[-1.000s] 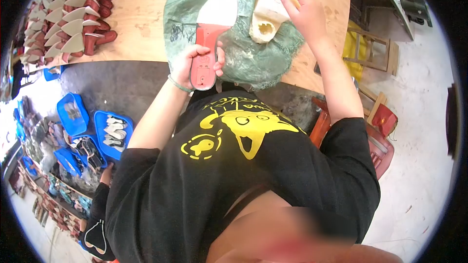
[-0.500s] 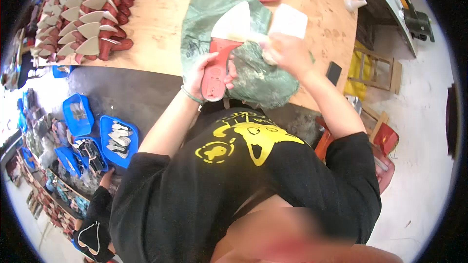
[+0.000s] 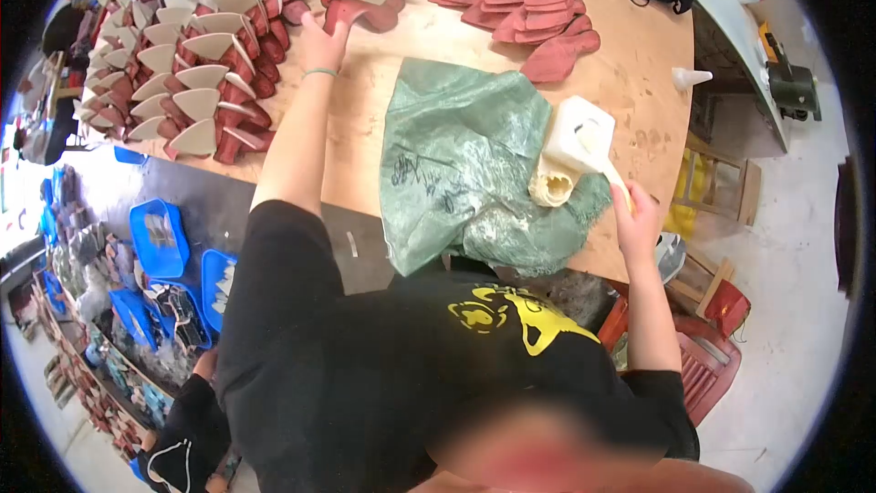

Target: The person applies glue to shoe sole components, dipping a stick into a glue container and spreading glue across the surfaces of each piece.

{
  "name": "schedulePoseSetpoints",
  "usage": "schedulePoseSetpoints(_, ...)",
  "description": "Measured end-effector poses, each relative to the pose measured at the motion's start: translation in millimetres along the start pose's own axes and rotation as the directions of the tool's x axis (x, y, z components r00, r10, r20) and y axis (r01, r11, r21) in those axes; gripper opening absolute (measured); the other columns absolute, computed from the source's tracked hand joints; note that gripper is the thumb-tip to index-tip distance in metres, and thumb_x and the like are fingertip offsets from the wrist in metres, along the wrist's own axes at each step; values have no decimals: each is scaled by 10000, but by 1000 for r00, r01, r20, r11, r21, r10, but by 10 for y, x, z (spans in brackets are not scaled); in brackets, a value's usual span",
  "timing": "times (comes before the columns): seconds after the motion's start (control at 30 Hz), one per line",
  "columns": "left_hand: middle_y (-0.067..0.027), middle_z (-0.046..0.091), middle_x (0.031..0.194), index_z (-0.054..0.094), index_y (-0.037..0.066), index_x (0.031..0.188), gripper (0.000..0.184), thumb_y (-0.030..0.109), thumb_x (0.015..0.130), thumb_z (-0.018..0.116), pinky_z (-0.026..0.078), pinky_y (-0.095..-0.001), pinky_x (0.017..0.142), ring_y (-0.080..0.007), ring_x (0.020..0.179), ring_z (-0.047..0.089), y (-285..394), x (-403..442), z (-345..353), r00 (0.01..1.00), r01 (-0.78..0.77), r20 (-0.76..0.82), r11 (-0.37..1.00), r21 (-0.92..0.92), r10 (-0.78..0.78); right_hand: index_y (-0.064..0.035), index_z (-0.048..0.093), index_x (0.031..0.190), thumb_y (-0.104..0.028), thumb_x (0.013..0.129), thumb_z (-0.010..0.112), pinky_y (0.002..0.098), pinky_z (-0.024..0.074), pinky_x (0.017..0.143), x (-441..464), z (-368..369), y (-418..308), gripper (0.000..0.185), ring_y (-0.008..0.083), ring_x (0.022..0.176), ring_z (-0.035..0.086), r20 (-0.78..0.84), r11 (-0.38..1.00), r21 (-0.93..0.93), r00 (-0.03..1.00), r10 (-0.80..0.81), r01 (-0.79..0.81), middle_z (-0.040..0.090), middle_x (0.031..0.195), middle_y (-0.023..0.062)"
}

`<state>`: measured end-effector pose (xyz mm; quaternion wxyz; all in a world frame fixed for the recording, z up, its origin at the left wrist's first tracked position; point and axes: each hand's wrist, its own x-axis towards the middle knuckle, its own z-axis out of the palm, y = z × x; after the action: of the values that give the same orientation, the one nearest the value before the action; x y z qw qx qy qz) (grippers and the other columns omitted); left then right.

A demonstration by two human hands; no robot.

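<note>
At the far side of the table my left hand (image 3: 326,41) has its fingers closed around the red end of a shoe insole (image 3: 347,11) with a pale pointed front. The insole is by a few others like it. My right hand (image 3: 638,219) grips the pale handle of a brush (image 3: 617,181); its head reaches into a white square tub (image 3: 571,119). Against the tub's near side is a round, crusted, cream-coloured container (image 3: 553,184). Both sit on a crumpled green plastic sheet (image 3: 456,132), smeared with white.
Rows of red-and-pale insoles (image 3: 196,82) fill the table's left side. Stacked flat red pieces (image 3: 534,0) lie at the back. A white nozzle (image 3: 692,78) is near the right edge. Blue trays (image 3: 159,237) and another person's dark sleeve (image 3: 187,420) are at lower left.
My left hand has carried the insole from in front of my body to the back left of the table. My right hand has moved right and down from the insole, bringing the brush to the tub.
</note>
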<state>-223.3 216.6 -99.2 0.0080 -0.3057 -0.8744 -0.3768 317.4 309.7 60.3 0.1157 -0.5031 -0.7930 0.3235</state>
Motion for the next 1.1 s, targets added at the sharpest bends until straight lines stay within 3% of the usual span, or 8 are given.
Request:
schedulePoseSetpoints(0.17, -224, 628, 1013, 322, -20, 1301, 759, 360, 755, 686, 504, -450, 776, -379, 890, 635, 40, 435, 224, 996, -79, 36, 997, -18, 79, 33, 656, 906, -191, 893, 644, 283, 444, 628, -173, 109, 178, 225, 127, 661, 563, -46, 996, -42, 996, 75, -77, 632, 715, 100)
schedulePoseSetpoints(0.6, -180, 610, 1036, 433, 28, 1154, 782, 534, 662, 770, 483, -455, 791, -362, 935, 605, -261, 764, 531, 984, -178, -26, 983, -34, 177, 24, 648, 856, -173, 879, 670, 256, 412, 563, -151, 396, 95, 200, 98, 592, 506, -44, 997, 19, 996, 73, -72, 577, 643, 47)
schedulePoseSetpoints(0.7, -144, 569, 1105, 477, 52, 1116, 795, 612, 631, 766, 399, -485, 868, -341, 1058, 528, -219, 704, 466, 889, -233, -258, 859, 455, 378, 21, 641, 843, -169, 875, 676, 253, 397, 544, -120, 427, 61, 195, 91, 578, 493, -50, 999, 18, 998, 44, -43, 558, 627, 38)
schedulePoseSetpoints(0.8, -116, 529, 1145, 491, 64, 1100, 798, 660, 624, 728, 310, -494, 917, -323, 1133, 445, -228, 518, 512, 879, -165, -310, 841, 515, 362, 19, 633, 833, -161, 875, 675, 251, 385, 532, -106, 401, 68, 190, 84, 576, 485, -52, 998, 28, 997, 53, -52, 547, 624, 33)
schedulePoseSetpoints(0.87, -130, 525, 1165, 508, 73, 1112, 679, 584, 716, 714, 290, -500, 948, -335, 1143, 436, -32, 457, 659, 805, -352, -438, 917, 189, 400, 19, 626, 829, -155, 877, 672, 250, 378, 527, -124, 383, 94, 187, 79, 578, 478, -80, 997, 55, 995, 54, -50, 541, 624, 28)
schedulePoseSetpoints(0.93, -152, 535, 1151, 522, 54, 1112, 574, 462, 764, 725, 322, -484, 947, -330, 1111, 469, 374, 362, 896, 809, -559, -171, 826, 71, 562, 18, 622, 832, -153, 884, 664, 239, 370, 524, -145, 376, 125, 184, 66, 583, 464, -122, 991, 123, 990, 71, -55, 531, 629, 8)
schedulePoseSetpoints(1.0, -162, 582, 1083, 549, 27, 1100, 464, 339, 792, 702, 403, -432, 917, -336, 1045, 534, 1368, 143, 973, 663, -740, -238, 670, -64, 710, 17, 622, 834, -154, 886, 662, 233, 366, 524, -157, 367, 152, 183, 59, 585, 457, -147, 981, 180, 984, 99, -72, 526, 631, -2)
schedulePoseSetpoints(1.1, -151, 593, 1108, 546, 35, 1120, 396, 264, 827, 681, 422, -414, 923, -301, 1055, 554, 2261, 133, 1469, 655, -753, -36, 647, -119, 755, 14, 625, 835, -157, 888, 661, 227, 362, 524, -226, 355, 162, 182, 54, 582, 445, -153, 972, 213, 979, 134, -100, 519, 626, -6)
